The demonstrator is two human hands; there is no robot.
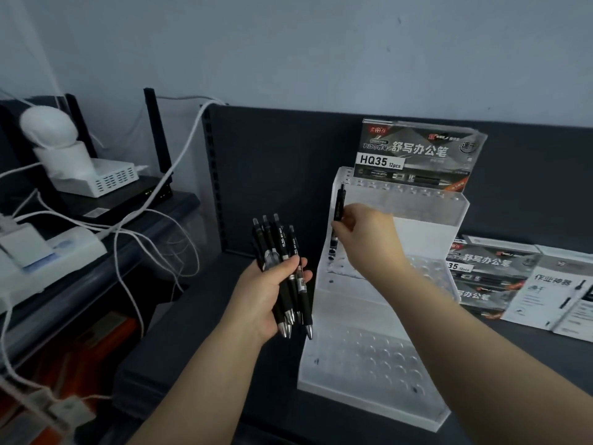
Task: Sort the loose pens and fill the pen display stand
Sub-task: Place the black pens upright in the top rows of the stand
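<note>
Head view (only one available):

- right hand (362, 232) pinches a single black pen (338, 203) between thumb and fingertips, other fingers curled in; pen is upright, clicker end up, at the far-left end of the middle tier of the clear display stand (426, 203)
- lower part of that pen shows through the acrylic, so the tip looks to be at or in a hole; how deep, cannot tell
- left hand (256, 297) has its fingers wrapped round a bundle of black pens (282, 252), clickers up, tips down, held just left of the stand and clear of it
- almost every other hole in the stand looks empty, so the fill is judged to be at an early stage

Risks from here:
- pen tip catches the hole rim instead of dropping in, since the hand blocks the view of the hole; pen then tilts or skids along the tier
- sideways push on the pen could shift the stand, which looks like light acrylic
- bundle is fanned, tips uneven, with the outer pen sitting lowest; a loosened left grip lets it slide out onto the dark shelf (199, 348)
- right forearm reaches across the lower tiers, so pens seated there later could be knocked
</note>
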